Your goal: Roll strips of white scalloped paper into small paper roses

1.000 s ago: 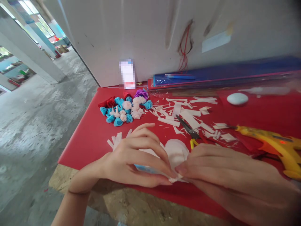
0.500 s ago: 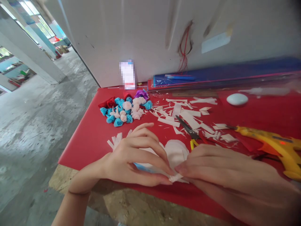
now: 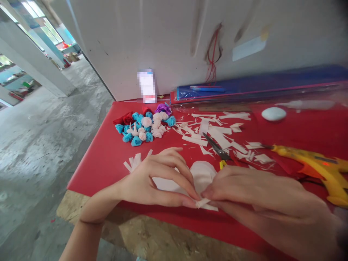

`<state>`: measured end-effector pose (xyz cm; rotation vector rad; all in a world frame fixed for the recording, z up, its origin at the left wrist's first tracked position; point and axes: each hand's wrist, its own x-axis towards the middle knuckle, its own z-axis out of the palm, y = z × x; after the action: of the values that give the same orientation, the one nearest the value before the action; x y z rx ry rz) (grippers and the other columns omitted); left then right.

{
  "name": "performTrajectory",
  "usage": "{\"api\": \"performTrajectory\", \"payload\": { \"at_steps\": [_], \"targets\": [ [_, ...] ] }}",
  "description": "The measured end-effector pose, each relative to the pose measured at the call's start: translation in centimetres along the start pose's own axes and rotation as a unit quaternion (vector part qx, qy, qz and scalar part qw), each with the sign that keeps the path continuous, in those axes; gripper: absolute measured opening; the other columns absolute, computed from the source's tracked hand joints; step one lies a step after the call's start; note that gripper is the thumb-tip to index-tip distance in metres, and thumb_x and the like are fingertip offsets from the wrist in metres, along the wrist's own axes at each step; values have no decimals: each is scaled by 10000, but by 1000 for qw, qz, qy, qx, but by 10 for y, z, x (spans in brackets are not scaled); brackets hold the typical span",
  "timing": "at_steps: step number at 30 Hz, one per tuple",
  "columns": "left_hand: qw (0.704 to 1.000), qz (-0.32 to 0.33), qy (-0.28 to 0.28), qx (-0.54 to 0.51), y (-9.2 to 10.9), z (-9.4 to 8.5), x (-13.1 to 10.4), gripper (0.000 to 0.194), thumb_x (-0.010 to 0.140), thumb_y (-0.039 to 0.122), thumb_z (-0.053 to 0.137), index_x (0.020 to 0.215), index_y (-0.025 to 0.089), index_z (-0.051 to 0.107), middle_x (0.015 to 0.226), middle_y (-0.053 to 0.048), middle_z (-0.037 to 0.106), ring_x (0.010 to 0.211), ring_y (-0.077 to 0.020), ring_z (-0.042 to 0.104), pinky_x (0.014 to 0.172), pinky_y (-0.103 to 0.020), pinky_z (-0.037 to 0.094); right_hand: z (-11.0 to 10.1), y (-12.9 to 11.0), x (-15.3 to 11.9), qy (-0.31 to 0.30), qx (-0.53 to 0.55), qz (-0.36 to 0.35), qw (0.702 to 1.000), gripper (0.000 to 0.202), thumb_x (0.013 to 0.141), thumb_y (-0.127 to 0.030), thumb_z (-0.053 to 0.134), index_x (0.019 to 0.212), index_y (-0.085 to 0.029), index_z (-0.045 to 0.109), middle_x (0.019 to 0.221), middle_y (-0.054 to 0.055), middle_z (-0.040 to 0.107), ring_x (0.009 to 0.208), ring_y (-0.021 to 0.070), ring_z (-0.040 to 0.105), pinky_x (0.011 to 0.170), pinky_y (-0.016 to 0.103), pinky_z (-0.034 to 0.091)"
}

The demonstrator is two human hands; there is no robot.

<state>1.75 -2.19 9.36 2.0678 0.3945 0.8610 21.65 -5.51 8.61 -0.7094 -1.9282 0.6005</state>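
Observation:
Near the table's front edge, my left hand (image 3: 160,177) pinches one end of a small white paper strip (image 3: 203,203) between thumb and index finger. At the strip's other end, the thumb and fingertips of my right hand (image 3: 255,199) are closed on it. Just behind the fingertips lie pale rounded paper pieces (image 3: 202,173), partly covered by both hands. A bundle of white strips (image 3: 133,162) rests beyond my left wrist. Scissors with dark blades (image 3: 216,146) lie past my right hand, their handles partly hidden.
Paper roses (image 3: 146,122) in blue, pale pink, red and purple cluster at the back left. White scraps (image 3: 214,132) litter the middle. A yellow glue gun (image 3: 307,163) lies right, a white egg-shaped object (image 3: 274,114) behind it. A phone (image 3: 147,86) leans on the wall.
Both hands stay together, and the left fingers have curled lower. More of the paper strip shows between the fingertips. The blue patch seen under my left hand is now out of sight.

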Motion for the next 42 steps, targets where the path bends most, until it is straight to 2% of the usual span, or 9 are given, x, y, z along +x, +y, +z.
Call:
{"api": "performTrajectory", "payload": {
  "at_steps": [10, 15, 19, 26, 29, 34, 38, 40, 42],
  "targets": [
    [1000, 20, -21, 3, -3, 0, 1, 50, 787, 185, 653, 776, 138, 664, 757, -67, 702, 710, -133, 585, 841, -332, 473, 0, -1, 2, -1, -7, 45, 999, 193, 756, -101, 575, 645, -250, 629, 544, -45, 692, 464, 124, 639, 434, 204, 523],
    [999, -4, -31, -16, -2, 0, 1, 71, 788, 180, 641, 773, 114, 664, 755, -88, 696, 715, -143, 575, 833, -344, 467, 2, -1, 1, -9, -8, 55, 998, 156, 765, -131, 598, 654, -234, 634, 555, -42, 699, 468, 112, 641, 438, 178, 522],
    [999, -34, -11, -25, -1, 2, -2, 70, 758, 170, 662, 799, 113, 652, 754, -76, 692, 730, -142, 572, 846, -342, 465, 1, -4, 2, -6, -54, 50, 997, 181, 779, -129, 559, 640, -228, 619, 532, -24, 686, 470, 130, 642, 435, 199, 525],
    [997, -17, 35, 70, 2, 9, -4, 57, 739, 129, 662, 783, 133, 626, 747, -39, 695, 710, -120, 595, 904, -345, 447, 10, 0, -11, 19, -155, 19, 988, 219, 819, -111, 484, 722, -238, 634, 624, 0, 725, 540, 161, 680, 555, 247, 582],
    [991, 12, 58, 116, 3, 11, -2, 43, 741, 127, 653, 753, 136, 613, 708, -31, 689, 669, -115, 595, 858, -332, 463, 11, 1, -16, 19, -171, -3, 985, 260, 821, -99, 451, 777, -256, 654, 673, 7, 742, 582, 179, 698, 606, 269, 596],
    [977, 47, 83, 191, 4, 15, -2, 53, 759, 150, 646, 735, 151, 599, 665, -11, 673, 657, -114, 590, 865, -344, 479, 8, -5, -13, -35, -135, 11, 990, 307, 798, -68, 480, 852, -299, 675, 763, -13, 755, 640, 184, 707, 636, 268, 602],
    [976, 57, 92, 187, 3, 15, -4, 79, 770, 192, 659, 800, 148, 601, 700, -13, 683, 690, -114, 605, 931, -362, 459, 11, -7, -10, 21, -70, 83, 994, 213, 774, -93, 555, 718, -253, 685, 639, -12, 728, 512, 148, 667, 533, 217, 574],
    [977, 62, 103, 177, 3, 15, -4, 89, 776, 191, 657, 820, 140, 598, 709, -20, 688, 686, -111, 610, 900, -346, 472, 13, -4, -10, 55, 10, 173, 983, 133, 732, -150, 654, 635, -238, 682, 589, -17, 711, 476, 130, 643, 481, 185, 540],
    [979, 65, 107, 164, 2, 15, -4, 81, 781, 171, 652, 819, 127, 597, 712, -33, 691, 676, -108, 613, 816, -307, 495, 15, 1, -10, 44, 128, 272, 953, 81, 661, -206, 751, 608, -239, 699, 574, -27, 704, 483, 117, 634, 466, 156, 513]
  ]
}}
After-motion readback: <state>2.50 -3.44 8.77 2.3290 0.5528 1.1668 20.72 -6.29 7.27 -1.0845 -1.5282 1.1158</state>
